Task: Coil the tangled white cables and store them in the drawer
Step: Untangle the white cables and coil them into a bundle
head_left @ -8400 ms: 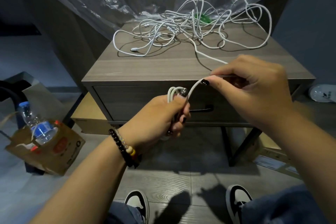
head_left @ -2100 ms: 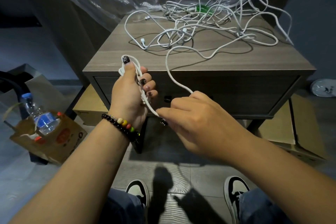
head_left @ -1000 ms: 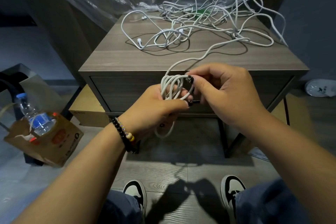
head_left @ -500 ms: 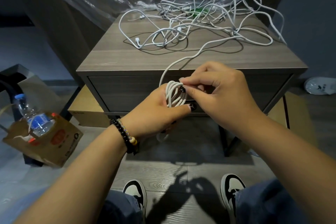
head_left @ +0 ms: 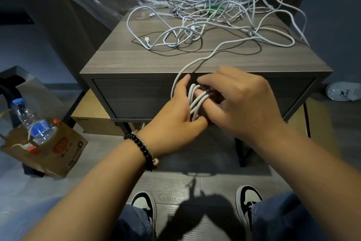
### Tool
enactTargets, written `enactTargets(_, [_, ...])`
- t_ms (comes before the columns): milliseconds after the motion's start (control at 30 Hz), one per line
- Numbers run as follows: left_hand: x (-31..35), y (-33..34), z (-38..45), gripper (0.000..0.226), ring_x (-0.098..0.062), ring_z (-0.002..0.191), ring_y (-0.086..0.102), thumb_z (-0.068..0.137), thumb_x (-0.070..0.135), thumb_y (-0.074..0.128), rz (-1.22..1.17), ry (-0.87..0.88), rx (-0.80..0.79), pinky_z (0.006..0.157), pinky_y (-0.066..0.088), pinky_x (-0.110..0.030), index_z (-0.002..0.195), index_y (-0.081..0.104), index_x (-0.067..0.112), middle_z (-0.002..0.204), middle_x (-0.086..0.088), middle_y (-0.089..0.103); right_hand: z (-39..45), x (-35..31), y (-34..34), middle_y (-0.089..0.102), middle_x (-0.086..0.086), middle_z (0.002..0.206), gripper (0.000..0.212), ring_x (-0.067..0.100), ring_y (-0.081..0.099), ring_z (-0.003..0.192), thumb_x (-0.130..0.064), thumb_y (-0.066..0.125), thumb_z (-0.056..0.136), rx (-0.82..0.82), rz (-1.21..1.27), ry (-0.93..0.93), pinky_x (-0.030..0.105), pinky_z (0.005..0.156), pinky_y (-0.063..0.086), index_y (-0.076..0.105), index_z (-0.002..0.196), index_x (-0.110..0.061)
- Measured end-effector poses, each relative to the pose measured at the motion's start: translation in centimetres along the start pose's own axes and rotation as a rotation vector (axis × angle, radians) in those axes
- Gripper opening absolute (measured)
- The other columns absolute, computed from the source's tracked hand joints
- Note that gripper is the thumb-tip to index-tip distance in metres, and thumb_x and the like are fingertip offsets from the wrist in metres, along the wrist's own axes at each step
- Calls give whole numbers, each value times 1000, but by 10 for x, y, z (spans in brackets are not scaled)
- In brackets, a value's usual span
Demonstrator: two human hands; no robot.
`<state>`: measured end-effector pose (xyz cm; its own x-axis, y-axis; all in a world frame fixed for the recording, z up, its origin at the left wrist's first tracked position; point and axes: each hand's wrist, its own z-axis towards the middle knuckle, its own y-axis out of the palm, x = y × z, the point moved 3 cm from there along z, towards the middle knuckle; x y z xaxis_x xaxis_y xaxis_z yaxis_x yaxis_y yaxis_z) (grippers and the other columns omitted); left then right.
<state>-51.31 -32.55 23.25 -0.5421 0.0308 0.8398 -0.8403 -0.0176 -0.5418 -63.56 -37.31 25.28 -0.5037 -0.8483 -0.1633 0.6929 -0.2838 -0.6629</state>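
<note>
in front of the drawer [head_left: 136, 98], the left hand [head_left: 175, 121] is gripping a white cable coil [head_left: 196, 102] while the right hand [head_left: 242, 104] is pinching its loops.

Both forearms are bare, without sleeves. The left wrist wears a black beaded bracelet [head_left: 145, 152] with a few coloured beads and one pale bead. Blue jeans [head_left: 281, 219] cover the legs, above black-and-white sneakers [head_left: 246, 198].

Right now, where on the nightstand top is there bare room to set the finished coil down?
The front-left corner of the nightstand top is bare, bordered by the front edge, the left edge and the cable tangle behind. The front-right strip is free past the trailing cable. The back half is crowded.
</note>
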Motion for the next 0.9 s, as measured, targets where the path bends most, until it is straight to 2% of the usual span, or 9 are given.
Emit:
enactTargets(133, [3,2,1,96,-1,90,60,86,14,65,24,7,62,78,46,-10,151,-6,16,98,18,51,6,-2,3,68,6,75,24,24,60,58,-25,57,87,-57,-64,54,34,50,50,70,94,-7])
enactTargets(267, [1,1,2,97,0,84,61,88,16,63,106,17,85,69,48,-12,150,-12,18,91,14,57,8,-4,8,64,7,69,19,24,55,53,-18,51,87,-114,-82,88,33,47,45,65,89,-5])
enactTargets(367, [-1,-2,1,92,-9,84,63,87,12,61,184,26,110,74,51,-23,150,-5,19,101,3,62,7,-9,14,62,10,70,7,24,53,52,-5,53,85,-142,-71,73,29,47,35,60,88,-4])
enactTargets(500, [-6,-4,1,72,-15,93,60,86,10,57,185,20,106,78,45,-22,146,20,18,110,1,61,6,-9,16,66,10,79,15,26,61,66,-6,55,84,-170,36,77,35,57,50,64,95,-4])
enactTargets(600, [-5,-11,3,21,-18,75,59,89,12,55,213,31,72,68,46,-29,110,57,12,84,1,61,9,-3,8,65,-3,81,29,16,60,71,-22,50,83,-196,177,105,32,66,51,67,104,-10])
enactTargets(633, [-6,-13,4,7,-16,63,56,91,13,55,144,10,83,61,45,-29,94,61,9,72,0,58,10,0,4,64,-8,80,32,8,58,70,-25,53,84,-221,245,132,24,67,48,66,111,-13])
enactTargets(700, [-10,-20,5,21,-12,47,49,95,12,53,-104,-84,159,49,44,-25,76,62,9,61,-5,54,10,14,-4,64,-12,81,36,2,58,68,-21,60,87,-266,368,241,8,63,41,61,122,-17])
enactTargets(800, [-7,-30,6,25,-10,47,50,100,12,44,-594,-175,249,49,49,-20,81,60,6,47,0,46,4,29,-8,64,-12,84,34,4,60,77,-14,63,89,-236,382,358,7,65,43,60,123,-20])
enactTargets(900, [1,-30,7,26,-9,51,54,102,17,38,-1043,-161,252,58,56,-24,83,53,7,40,4,35,-1,17,-2,64,-13,90,30,3,60,84,-24,63,85,-168,429,375,7,74,42,65,115,-19])
